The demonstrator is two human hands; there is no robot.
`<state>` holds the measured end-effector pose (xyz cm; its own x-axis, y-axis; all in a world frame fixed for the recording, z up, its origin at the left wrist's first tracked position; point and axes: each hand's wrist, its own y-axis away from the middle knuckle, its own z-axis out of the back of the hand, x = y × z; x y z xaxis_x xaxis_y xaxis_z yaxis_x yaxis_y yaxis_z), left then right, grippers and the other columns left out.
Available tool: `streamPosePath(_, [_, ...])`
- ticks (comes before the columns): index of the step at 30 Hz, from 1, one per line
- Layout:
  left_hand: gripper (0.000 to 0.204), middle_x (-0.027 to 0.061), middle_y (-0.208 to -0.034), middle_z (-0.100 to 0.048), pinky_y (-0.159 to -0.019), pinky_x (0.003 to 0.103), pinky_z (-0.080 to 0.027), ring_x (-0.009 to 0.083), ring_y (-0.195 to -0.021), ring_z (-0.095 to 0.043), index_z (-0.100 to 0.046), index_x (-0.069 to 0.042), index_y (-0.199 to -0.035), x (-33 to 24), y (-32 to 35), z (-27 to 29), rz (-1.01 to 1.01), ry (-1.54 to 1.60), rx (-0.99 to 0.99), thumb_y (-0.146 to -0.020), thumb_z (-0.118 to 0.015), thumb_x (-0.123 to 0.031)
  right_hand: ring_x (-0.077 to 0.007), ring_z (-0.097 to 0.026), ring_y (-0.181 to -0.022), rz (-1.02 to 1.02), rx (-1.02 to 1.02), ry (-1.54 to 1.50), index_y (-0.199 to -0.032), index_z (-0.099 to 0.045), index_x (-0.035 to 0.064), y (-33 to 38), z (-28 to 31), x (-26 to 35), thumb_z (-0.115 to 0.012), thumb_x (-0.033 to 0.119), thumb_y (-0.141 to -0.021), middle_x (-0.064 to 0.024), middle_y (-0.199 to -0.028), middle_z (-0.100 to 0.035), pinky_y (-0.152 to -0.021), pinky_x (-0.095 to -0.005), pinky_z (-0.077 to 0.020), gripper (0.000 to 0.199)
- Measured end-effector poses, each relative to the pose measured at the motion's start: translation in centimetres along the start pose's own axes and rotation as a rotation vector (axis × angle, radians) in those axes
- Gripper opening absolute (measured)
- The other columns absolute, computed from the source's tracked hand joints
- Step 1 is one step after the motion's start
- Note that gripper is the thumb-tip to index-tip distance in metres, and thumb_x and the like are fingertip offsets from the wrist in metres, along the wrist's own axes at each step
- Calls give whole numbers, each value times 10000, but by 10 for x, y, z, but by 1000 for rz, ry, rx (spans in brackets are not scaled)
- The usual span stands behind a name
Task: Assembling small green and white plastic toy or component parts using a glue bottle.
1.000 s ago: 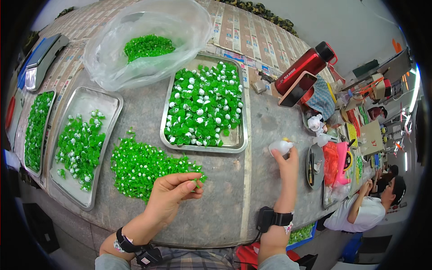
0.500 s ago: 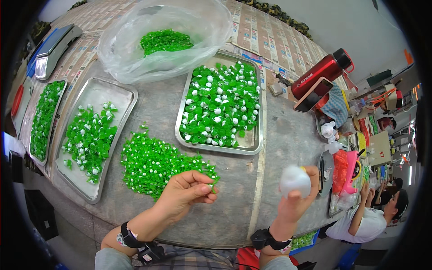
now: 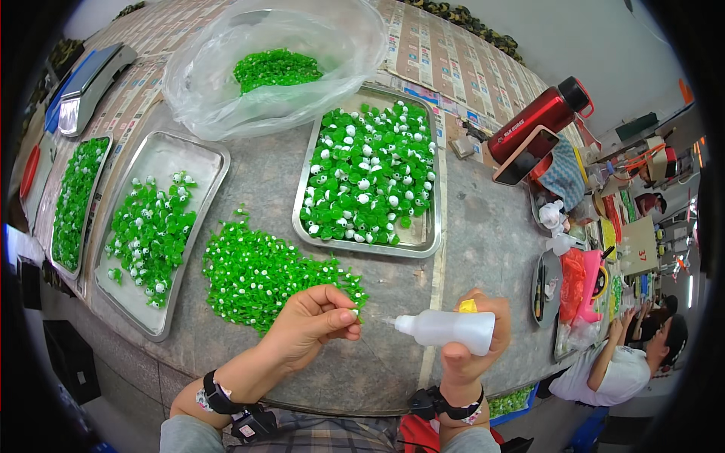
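Note:
My left hand point(image 3: 321, 317) pinches a small green and white plastic piece between thumb and fingertips, at the right edge of a pile of small green pieces with white dots point(image 3: 264, 275). Gripped in my right hand point(image 3: 479, 351) is a white squeeze bottle point(image 3: 453, 330) with a thin nozzle. It lies nearly level, its tip pointing left toward the pinched piece, with a gap between them. Behind the pile, a metal tray point(image 3: 423, 240) holds green pieces topped with white balls. A second metal tray point(image 3: 158, 326) on the left carries fewer of these.
A clear plastic bag point(image 3: 204, 106) of green pieces stands at the back. Far left are a third tray point(image 3: 97, 192) and a scale point(image 3: 89, 90). On the right stand a red bottle point(image 3: 540, 121), a phone point(image 3: 526, 156) and a pink tool point(image 3: 591, 285). A co-worker point(image 3: 627, 362) sits beyond.
My right hand has turned the squeeze bottle from facing end-on to lying level, its nozzle now pointing left. My left hand has stayed almost still with its piece.

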<state>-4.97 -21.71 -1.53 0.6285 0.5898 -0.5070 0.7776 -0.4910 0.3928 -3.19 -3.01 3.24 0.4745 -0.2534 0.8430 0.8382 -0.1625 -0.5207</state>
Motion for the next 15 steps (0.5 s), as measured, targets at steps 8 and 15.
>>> streamPosePath(8, [105,83,-723,-566,-581,277,-488,150,-634,-567,-507,-33,-785,0,0,1,4,3,1,-729,-590,-65,-112,-423,-543,9,64,46,-824,-462,28,0,1,-4,-750,323,-567,-31,-665,-488,-481,-234,-338,486])
streamPosePath(15, [105,86,-714,-564,-573,275,-487,150,-618,-561,-511,-30,-778,0,-1,2,23,-7,5,-738,-588,-90,-92,-375,-566,-125,-93,61,-785,-439,43,0,-4,1,-690,516,-554,-1,-648,-387,-495,-206,-285,583])
